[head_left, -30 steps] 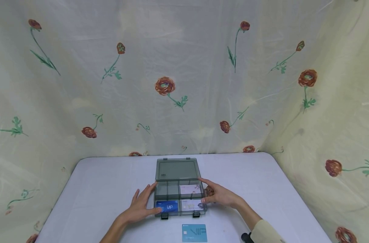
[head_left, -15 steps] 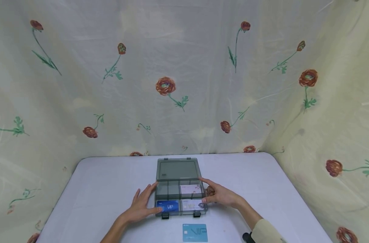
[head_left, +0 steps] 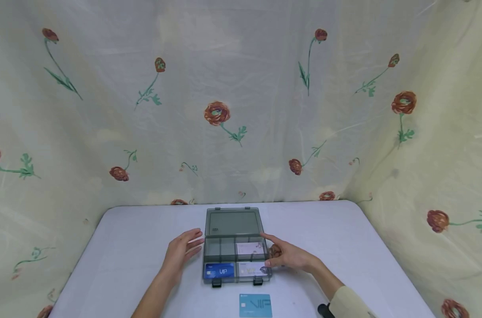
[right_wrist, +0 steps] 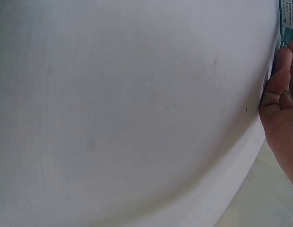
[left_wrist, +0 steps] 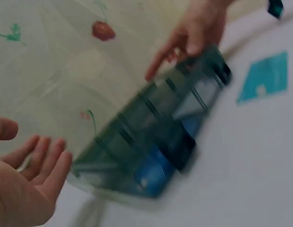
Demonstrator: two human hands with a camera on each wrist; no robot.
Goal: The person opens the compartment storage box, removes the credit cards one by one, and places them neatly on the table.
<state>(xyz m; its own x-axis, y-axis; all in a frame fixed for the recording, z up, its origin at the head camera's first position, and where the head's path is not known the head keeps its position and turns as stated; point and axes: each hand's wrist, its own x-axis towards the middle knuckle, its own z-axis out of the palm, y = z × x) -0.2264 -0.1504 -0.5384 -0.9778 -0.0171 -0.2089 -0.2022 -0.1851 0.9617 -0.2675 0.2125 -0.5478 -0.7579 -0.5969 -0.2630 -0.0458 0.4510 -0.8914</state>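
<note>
A translucent dark-grey compartment box (head_left: 220, 250) lies on the table, its lid (head_left: 233, 222) folded back. Inside, a blue VIP card (head_left: 220, 270) sits front left, a white card (head_left: 249, 269) front right and a pale pink card (head_left: 250, 248) behind it. My right hand (head_left: 291, 257) grips the box's right side, thumb at the front compartment's rim, index finger reaching to the hinge corner, the rest curled against the wall. Off the box's left side, my left hand (head_left: 179, 251) holds nothing; in the left wrist view its fingers (left_wrist: 56, 172) are slightly bent beside the box's end.
A teal VIP card (head_left: 255, 305) lies flat on the white table (head_left: 145, 229) in front of the box. A flower-print curtain (head_left: 261, 110) hangs behind the table and along its sides. A black band (head_left: 324, 310) shows at my right sleeve.
My left hand has let go of the box's left side, its thumb leaving the blue card's corner, and has drawn slightly left and up. My right hand stays on the box.
</note>
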